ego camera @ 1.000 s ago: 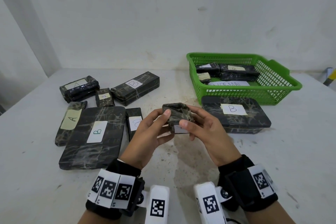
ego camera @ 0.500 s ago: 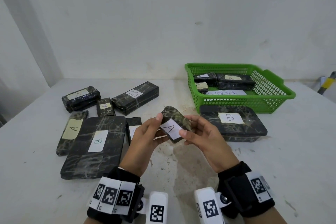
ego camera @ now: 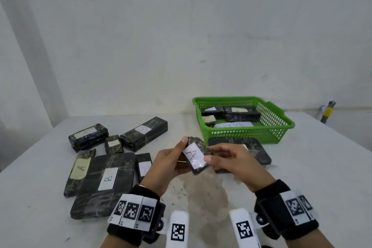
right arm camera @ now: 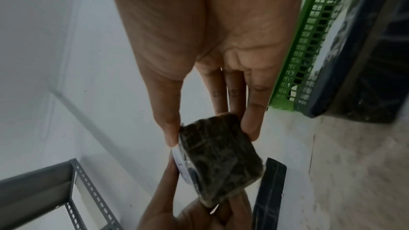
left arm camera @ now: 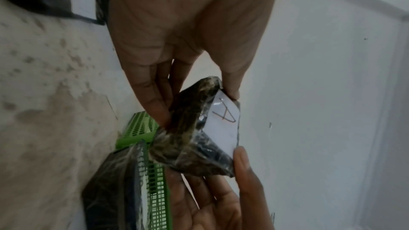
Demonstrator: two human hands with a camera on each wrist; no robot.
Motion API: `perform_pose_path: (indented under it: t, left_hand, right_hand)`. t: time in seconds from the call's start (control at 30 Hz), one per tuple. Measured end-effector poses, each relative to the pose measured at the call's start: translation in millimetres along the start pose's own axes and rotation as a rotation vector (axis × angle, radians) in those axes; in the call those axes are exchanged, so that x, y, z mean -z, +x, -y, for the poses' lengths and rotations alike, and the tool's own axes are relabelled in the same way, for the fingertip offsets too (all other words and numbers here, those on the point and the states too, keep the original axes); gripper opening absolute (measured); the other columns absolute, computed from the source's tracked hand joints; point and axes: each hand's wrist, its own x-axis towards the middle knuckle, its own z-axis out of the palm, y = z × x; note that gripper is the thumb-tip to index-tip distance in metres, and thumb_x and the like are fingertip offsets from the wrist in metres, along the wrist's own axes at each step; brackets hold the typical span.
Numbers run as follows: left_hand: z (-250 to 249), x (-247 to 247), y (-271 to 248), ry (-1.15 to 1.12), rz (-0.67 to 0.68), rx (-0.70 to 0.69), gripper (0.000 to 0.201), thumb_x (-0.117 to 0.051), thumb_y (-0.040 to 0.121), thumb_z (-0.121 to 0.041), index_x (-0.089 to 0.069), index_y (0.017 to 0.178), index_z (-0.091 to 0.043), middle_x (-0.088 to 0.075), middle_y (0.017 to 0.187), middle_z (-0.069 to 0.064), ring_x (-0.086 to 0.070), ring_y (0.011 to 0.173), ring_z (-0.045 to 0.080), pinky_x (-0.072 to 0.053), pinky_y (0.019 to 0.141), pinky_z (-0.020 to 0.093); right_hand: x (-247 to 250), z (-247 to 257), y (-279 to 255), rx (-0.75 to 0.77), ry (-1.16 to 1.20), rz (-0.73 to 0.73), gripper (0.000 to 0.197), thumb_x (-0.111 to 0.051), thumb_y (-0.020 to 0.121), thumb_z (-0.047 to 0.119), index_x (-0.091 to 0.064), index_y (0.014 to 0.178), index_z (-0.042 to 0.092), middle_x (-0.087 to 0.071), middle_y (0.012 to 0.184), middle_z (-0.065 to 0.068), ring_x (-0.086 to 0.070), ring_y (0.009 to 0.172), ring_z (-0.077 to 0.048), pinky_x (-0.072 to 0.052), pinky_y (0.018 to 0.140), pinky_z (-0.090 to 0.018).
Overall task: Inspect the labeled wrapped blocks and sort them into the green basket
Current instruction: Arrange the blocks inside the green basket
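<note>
Both hands hold a small dark wrapped block (ego camera: 196, 154) above the table's middle, its white label marked A facing me. My left hand (ego camera: 175, 159) pinches its left side with thumb and fingers; my right hand (ego camera: 223, 157) pinches its right side. The same block (left arm camera: 199, 137) shows its A label in the left wrist view, and its dark underside (right arm camera: 219, 156) in the right wrist view. The green basket (ego camera: 245, 133) sits at the back right and holds several wrapped blocks. A flat dark block (ego camera: 255, 149) lies in front of it, partly hidden by my right hand.
Several wrapped blocks lie at the left: a large flat one marked B (ego camera: 104, 183), a long one marked A (ego camera: 79, 169), a long one marked B (ego camera: 145, 133). A wall stands close behind the table. A grey metal shelf frame (right arm camera: 73, 197) shows at the left.
The block was turned in both hands so that its A label now faces me. It has also been raised slightly, and the head view has tilted upward.
</note>
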Motion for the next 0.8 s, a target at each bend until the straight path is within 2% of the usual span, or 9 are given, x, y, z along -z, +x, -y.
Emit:
perform_pose_path:
  t: [0.13, 0.23, 0.33, 0.47, 0.53, 0.6, 0.7, 0.73, 0.8]
  left_hand:
    - [-11, -15, 21, 0.064, -0.028, 0.067, 0.064, -0.049, 0.09, -0.059, -0.07, 0.105, -0.001, -0.074, 0.095, 0.018, -0.07, 0.087, 0.025, -0.058, 0.082, 0.036]
    - [-20, -20, 43, 0.038, -0.092, 0.087, 0.056, -0.047, 0.094, -0.057, -0.065, 0.111, -0.006, -0.07, 0.105, 0.015, -0.069, 0.098, 0.027, -0.057, 0.083, 0.036]
    - [-20, -25, 68, -0.009, -0.163, 0.097, 0.045, -0.058, 0.095, -0.042, -0.059, 0.117, -0.003, -0.063, 0.108, 0.015, -0.066, 0.102, 0.031, -0.056, 0.077, 0.035]
    - [-14, -34, 108, -0.019, -0.238, 0.085, 0.033, -0.06, 0.097, -0.033, -0.055, 0.115, -0.006, -0.058, 0.097, 0.01, -0.06, 0.1, 0.031, -0.053, 0.074, 0.033]
    - [-9, -37, 125, 0.016, -0.271, 0.076, 0.035, -0.06, 0.097, -0.03, -0.056, 0.118, -0.003, -0.056, 0.089, 0.009, -0.058, 0.093, 0.031, -0.052, 0.074, 0.034]
    - [-3, -37, 143, 0.069, -0.281, 0.08, 0.044, -0.061, 0.096, -0.03, -0.054, 0.127, 0.001, -0.057, 0.091, 0.011, -0.057, 0.088, 0.031, -0.051, 0.073, 0.036]
    - [4, -33, 163, 0.084, -0.279, 0.09, 0.05, -0.062, 0.096, -0.028, -0.048, 0.138, -0.002, -0.055, 0.089, 0.011, -0.054, 0.081, 0.03, -0.047, 0.066, 0.034]
    - [6, -31, 168, 0.081, -0.273, 0.093, 0.051, -0.062, 0.096, -0.027, -0.047, 0.139, -0.004, -0.055, 0.092, 0.012, -0.055, 0.083, 0.031, -0.047, 0.067, 0.035]
    - [8, -29, 172, 0.073, -0.245, 0.113, 0.051, -0.062, 0.096, -0.025, -0.046, 0.14, -0.008, -0.053, 0.109, 0.014, -0.058, 0.097, 0.035, -0.054, 0.075, 0.039]
  right_hand:
    - [28, 15, 2, -0.042, 0.131, 0.004, 0.043, -0.076, 0.069, 0.025, -0.071, 0.103, -0.001, -0.075, 0.102, -0.016, -0.073, 0.092, -0.023, -0.058, 0.083, -0.029]
    - [52, 33, 14, -0.074, 0.241, -0.023, 0.042, -0.071, 0.075, 0.022, -0.07, 0.104, -0.008, -0.074, 0.103, -0.02, -0.071, 0.098, -0.028, -0.059, 0.081, -0.028]
    - [78, 48, 42, -0.144, 0.349, -0.082, 0.039, -0.068, 0.08, 0.018, -0.067, 0.112, -0.005, -0.073, 0.107, -0.021, -0.071, 0.099, -0.029, -0.061, 0.073, -0.027]
    - [111, 56, 102, -0.261, 0.349, -0.175, 0.032, -0.062, 0.093, 0.01, -0.058, 0.12, -0.008, -0.062, 0.118, -0.026, -0.065, 0.095, -0.033, -0.062, 0.062, -0.03]
    - [122, 54, 129, -0.302, 0.323, -0.226, 0.03, -0.061, 0.094, 0.01, -0.055, 0.12, -0.006, -0.056, 0.123, -0.027, -0.061, 0.095, -0.035, -0.061, 0.056, -0.033]
    - [131, 49, 157, -0.332, 0.291, -0.288, 0.027, -0.062, 0.094, 0.007, -0.054, 0.117, -0.004, -0.054, 0.119, -0.026, -0.06, 0.089, -0.036, -0.06, 0.05, -0.036]
    - [141, 36, 194, -0.397, 0.203, -0.304, 0.028, -0.064, 0.092, 0.004, -0.054, 0.117, -0.004, -0.056, 0.114, -0.026, -0.06, 0.086, -0.036, -0.058, 0.044, -0.037]
    - [143, 30, 205, -0.428, 0.173, -0.292, 0.025, -0.063, 0.093, 0.005, -0.054, 0.115, -0.004, -0.056, 0.113, -0.025, -0.06, 0.085, -0.035, -0.058, 0.044, -0.037]
    - [143, 21, 221, -0.511, 0.114, -0.256, 0.014, -0.061, 0.095, 0.007, -0.056, 0.104, -0.003, -0.057, 0.108, -0.02, -0.06, 0.085, -0.033, -0.058, 0.047, -0.035]
